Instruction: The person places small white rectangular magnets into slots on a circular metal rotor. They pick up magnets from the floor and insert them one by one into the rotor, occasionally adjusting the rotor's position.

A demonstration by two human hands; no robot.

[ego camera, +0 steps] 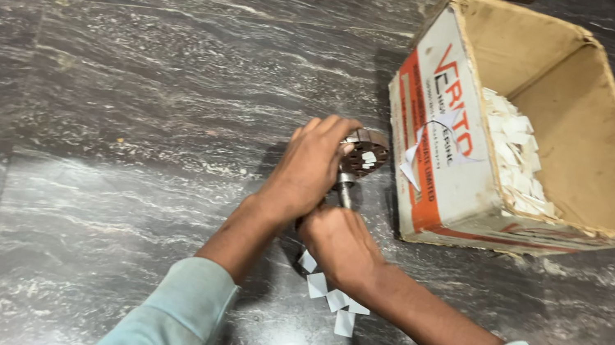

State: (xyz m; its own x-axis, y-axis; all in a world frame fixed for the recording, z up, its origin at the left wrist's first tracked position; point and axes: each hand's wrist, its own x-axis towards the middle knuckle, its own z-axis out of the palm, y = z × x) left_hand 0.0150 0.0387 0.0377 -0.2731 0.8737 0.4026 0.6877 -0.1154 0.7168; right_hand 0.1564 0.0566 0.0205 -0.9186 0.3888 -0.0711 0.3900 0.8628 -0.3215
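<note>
1. The right hand (341, 245) is closing around the lower end of a metal shaft (344, 191), fingers curled tight on it, with the wrist lying low over the tabletop (124, 125).
2. Just below this hand, a few small white paper slips (329, 293) are lying loose on the dark stone surface, partly tucked under the wrist.
3. The left hand (310, 166) is sitting just above and to the left of the right hand, gripping the side of a round metal rotor (364, 155) that is sitting on the top end of the shaft; its fingers are wrapping over the rotor's rim.
4. The rotor's flat face is turning toward the camera, and small white pieces are showing in it.
5. Beyond and to the right of both hands, an open cardboard box (441, 170) is resting tipped on the tabletop, near the rotor.
6. Inside the box, a heap of white paper pieces (515, 153) is lying against its lower wall.
</note>
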